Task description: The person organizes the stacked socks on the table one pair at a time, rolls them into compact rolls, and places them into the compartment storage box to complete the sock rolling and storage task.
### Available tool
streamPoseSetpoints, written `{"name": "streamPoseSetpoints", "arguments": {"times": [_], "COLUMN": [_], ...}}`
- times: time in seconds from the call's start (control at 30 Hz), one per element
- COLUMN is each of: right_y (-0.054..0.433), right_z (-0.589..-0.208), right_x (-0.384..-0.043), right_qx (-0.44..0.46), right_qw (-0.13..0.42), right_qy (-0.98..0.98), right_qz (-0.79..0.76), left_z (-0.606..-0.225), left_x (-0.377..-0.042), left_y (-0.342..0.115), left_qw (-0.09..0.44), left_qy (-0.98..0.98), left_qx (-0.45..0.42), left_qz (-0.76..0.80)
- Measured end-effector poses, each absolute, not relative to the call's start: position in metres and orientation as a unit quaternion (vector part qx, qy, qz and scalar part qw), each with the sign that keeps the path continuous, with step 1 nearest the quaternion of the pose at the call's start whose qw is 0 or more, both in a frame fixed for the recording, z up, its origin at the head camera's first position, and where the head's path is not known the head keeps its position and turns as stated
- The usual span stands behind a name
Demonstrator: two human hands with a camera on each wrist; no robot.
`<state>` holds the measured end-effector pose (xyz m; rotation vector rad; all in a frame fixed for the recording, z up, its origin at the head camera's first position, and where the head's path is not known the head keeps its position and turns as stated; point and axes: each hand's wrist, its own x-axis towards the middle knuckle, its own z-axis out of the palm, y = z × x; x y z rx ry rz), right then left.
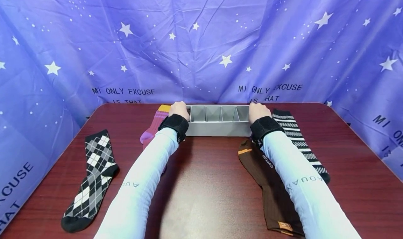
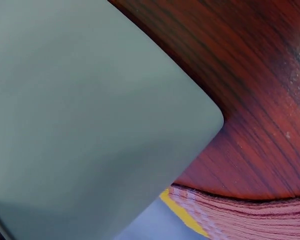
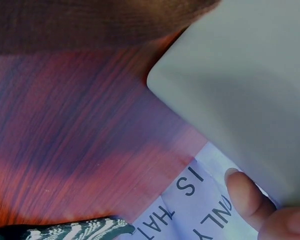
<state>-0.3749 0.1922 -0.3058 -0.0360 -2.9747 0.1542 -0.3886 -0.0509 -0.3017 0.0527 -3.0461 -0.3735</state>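
Observation:
A grey storage box [image 1: 219, 129] with several upright dividers stands at the far side of the table. My left hand [image 1: 179, 110] grips its left end, its fingers mostly hidden in the head view. At the opposite end, my right hand [image 1: 259, 112] holds the box, with curled fingers [image 3: 247, 197] by the rim in the right wrist view. The box's smooth wall [image 2: 100, 100] fills much of the left wrist view, where no fingers show. A pink and purple sock [image 1: 154, 127] with a yellow cuff lies beside my left hand, partly covered by the forearm.
On the left lies a black, grey and white argyle sock [image 1: 94, 179]. A brown sock [image 1: 270, 197] extends under my right forearm, and a black-and-white striped sock [image 1: 294, 136] lies farther right. Behind the reddish wooden table [image 1: 201, 193] hangs a blue star-patterned curtain [image 1: 201, 40].

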Motion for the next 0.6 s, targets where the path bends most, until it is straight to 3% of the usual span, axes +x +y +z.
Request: {"name": "streamPoseSetpoints", "arguments": {"times": [0.3, 0.6], "right_y": [0.190, 0.205], "right_z": [-0.303, -0.310], "right_x": [-0.373, -0.361], "right_qx": [-0.007, -0.011], "right_qw": [0.071, 0.078], "right_qy": [-0.996, -0.994], "right_qz": [0.045, 0.077], "left_z": [-0.289, -0.261], "left_x": [-0.387, -0.359], "left_y": [-0.057, -0.085], "left_qw": [0.041, 0.107], "left_qy": [-0.989, -0.983], "left_qx": [0.020, 0.015], "left_qz": [-0.144, -0.151]}}
